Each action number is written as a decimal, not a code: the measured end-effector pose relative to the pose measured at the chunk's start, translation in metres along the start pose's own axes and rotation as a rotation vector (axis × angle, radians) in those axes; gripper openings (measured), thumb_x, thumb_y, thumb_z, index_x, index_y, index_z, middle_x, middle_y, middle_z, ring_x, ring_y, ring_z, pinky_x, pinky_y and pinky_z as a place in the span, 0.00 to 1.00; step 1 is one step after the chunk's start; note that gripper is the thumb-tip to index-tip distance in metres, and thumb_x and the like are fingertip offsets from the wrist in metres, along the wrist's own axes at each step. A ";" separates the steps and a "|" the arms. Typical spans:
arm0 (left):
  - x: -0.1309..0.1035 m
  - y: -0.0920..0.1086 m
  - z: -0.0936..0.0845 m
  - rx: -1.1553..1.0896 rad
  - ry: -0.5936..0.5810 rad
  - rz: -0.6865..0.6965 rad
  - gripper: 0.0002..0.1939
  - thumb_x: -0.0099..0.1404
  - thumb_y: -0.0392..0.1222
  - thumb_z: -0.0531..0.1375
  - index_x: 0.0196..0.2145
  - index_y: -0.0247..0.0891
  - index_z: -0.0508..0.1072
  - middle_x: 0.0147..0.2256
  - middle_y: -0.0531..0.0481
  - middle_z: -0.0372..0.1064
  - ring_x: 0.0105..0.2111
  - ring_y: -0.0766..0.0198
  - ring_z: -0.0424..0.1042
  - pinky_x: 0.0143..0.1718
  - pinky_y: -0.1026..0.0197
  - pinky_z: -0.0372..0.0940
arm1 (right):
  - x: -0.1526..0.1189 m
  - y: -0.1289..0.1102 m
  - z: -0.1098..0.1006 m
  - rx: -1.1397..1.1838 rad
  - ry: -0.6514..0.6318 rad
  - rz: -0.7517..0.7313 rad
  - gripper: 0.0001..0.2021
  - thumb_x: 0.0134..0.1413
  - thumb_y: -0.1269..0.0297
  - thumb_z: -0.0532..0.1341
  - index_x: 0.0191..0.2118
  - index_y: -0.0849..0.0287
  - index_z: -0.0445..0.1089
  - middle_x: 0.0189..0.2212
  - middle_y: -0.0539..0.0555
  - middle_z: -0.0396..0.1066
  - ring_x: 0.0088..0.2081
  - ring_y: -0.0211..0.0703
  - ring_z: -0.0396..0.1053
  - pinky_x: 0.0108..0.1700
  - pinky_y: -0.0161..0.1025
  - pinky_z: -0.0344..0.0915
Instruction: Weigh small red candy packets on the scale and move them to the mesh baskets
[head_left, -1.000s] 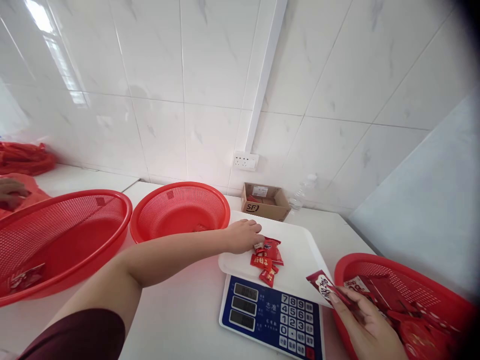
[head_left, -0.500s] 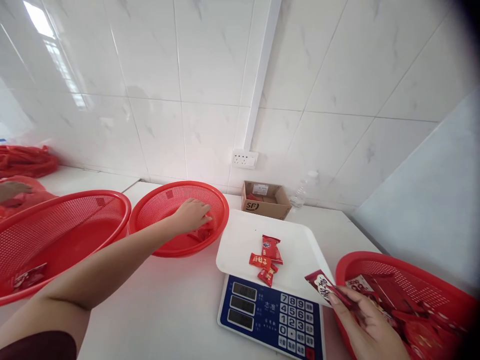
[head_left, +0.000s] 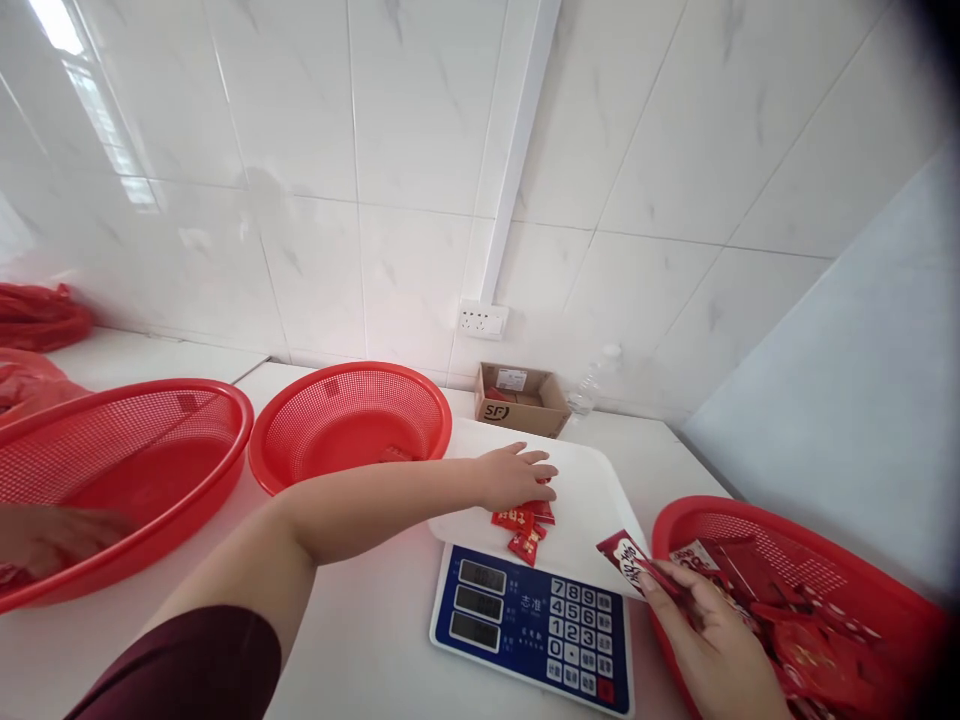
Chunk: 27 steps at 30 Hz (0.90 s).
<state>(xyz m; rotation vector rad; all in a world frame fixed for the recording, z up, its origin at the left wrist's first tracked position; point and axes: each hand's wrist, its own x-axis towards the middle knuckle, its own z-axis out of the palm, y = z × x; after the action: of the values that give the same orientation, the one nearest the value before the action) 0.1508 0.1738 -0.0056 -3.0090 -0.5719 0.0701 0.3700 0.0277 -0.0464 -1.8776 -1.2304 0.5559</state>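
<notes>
My left hand (head_left: pixel 517 477) is over the white pan (head_left: pixel 592 490) of a digital scale (head_left: pixel 532 625), fingers apart above the red snack packets. It hides part of them, and whether it touches them is unclear. Two small red packets (head_left: pixel 527 545) show just in front of the fingers. Between the thumb and fingers of my right hand (head_left: pixel 709 625) is a dark red snack packet (head_left: pixel 624 558) with white lettering, held by the pan's right corner. Beneath that hand stands a red basket (head_left: pixel 675 515) full of red packets (head_left: pixel 810 650).
Behind the scale's left side is a red mesh basket (head_left: pixel 352 375) with a few packets. Another red basket (head_left: pixel 240 440) stands farther left, with another person's hand (head_left: pixel 60 540) inside. A cardboard box (head_left: pixel 521 400) and a clear bottle (head_left: pixel 596 380) are by the wall.
My left hand has moved right, from the middle basket to over the scale pan. My right hand still holds its packet. The other person's hand has come into the left basket.
</notes>
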 end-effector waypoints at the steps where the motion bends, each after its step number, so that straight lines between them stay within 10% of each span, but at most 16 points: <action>1: 0.004 -0.002 0.002 -0.006 -0.007 0.002 0.19 0.61 0.30 0.58 0.50 0.41 0.69 0.60 0.46 0.59 0.63 0.53 0.50 0.60 0.49 0.49 | 0.000 0.000 0.000 -0.014 0.004 0.007 0.29 0.40 0.37 0.57 0.40 0.56 0.70 0.45 0.59 0.74 0.48 0.58 0.69 0.47 0.48 0.64; 9: -0.037 -0.021 -0.012 -0.084 0.064 -0.260 0.15 0.60 0.28 0.55 0.45 0.35 0.68 0.49 0.40 0.69 0.58 0.52 0.59 0.60 0.48 0.48 | -0.003 0.001 0.001 -0.037 0.011 0.007 0.30 0.40 0.37 0.56 0.42 0.56 0.70 0.45 0.59 0.74 0.47 0.58 0.69 0.45 0.49 0.63; 13: -0.087 -0.032 -0.025 -0.198 0.088 -0.501 0.16 0.63 0.34 0.53 0.49 0.39 0.64 0.49 0.43 0.67 0.47 0.55 0.68 0.43 0.57 0.62 | -0.001 0.006 0.004 -0.039 0.000 0.005 0.30 0.41 0.36 0.56 0.43 0.55 0.69 0.46 0.59 0.73 0.48 0.58 0.69 0.49 0.50 0.61; 19: -0.146 -0.046 -0.020 -0.386 0.082 -0.738 0.19 0.64 0.58 0.51 0.32 0.39 0.65 0.30 0.51 0.69 0.28 0.61 0.69 0.25 0.63 0.59 | -0.001 0.010 0.003 -0.026 -0.008 -0.013 0.29 0.44 0.37 0.56 0.43 0.55 0.70 0.44 0.59 0.74 0.46 0.57 0.69 0.51 0.51 0.60; 27: -0.159 -0.050 -0.010 -0.353 0.073 -0.894 0.21 0.67 0.58 0.47 0.27 0.40 0.65 0.25 0.49 0.69 0.25 0.60 0.68 0.24 0.61 0.57 | -0.002 0.008 0.004 -0.037 0.014 -0.046 0.26 0.44 0.38 0.56 0.40 0.55 0.70 0.42 0.57 0.75 0.44 0.56 0.70 0.48 0.48 0.62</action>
<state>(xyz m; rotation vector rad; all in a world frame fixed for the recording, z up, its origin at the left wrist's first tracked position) -0.0145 0.1605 0.0136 -2.7057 -2.0030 -0.2129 0.3707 0.0257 -0.0548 -1.8759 -1.2791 0.4976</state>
